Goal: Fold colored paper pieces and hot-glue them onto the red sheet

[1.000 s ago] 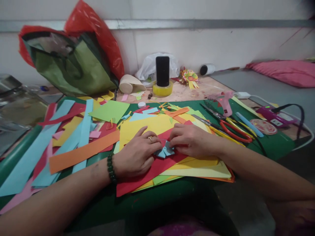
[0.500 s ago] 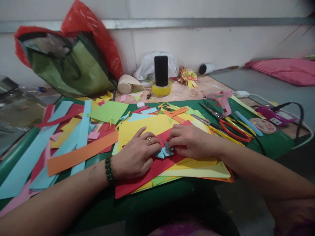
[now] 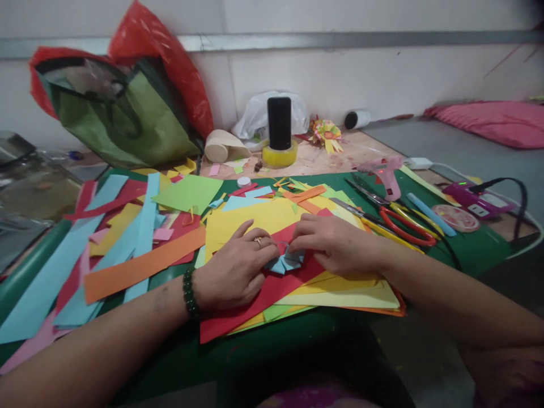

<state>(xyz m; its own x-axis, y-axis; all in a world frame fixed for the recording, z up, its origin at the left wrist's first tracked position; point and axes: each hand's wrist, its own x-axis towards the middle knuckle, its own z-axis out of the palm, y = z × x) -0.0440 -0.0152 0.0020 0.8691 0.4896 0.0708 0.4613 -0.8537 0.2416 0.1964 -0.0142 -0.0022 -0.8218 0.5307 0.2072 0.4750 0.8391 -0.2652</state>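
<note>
A small piece of folded light-blue paper [image 3: 284,264], pleated along its near edge, lies on a red paper sheet [image 3: 238,317]. My left hand [image 3: 236,266], with a ring and a dark bead bracelet, closes its fingertips on the left side of the blue piece. On the right side, my right hand [image 3: 329,243] pinches it with bent fingers. The fingers hide part of its far edge. Beneath the red sheet is a stack of yellow, cream and green paper [image 3: 348,294].
Blue, orange and pink paper strips [image 3: 144,263] spread at left. To the right lie red-handled scissors [image 3: 406,226], a pink glue gun [image 3: 385,175] and a purple power adapter [image 3: 476,201]. Behind stand a phone [image 3: 279,123] in a yellow tape roll [image 3: 279,156] and a green bag [image 3: 123,113].
The blue piece looks slightly more spread out toward the right between my fingers. Both hands stay nearly in place.
</note>
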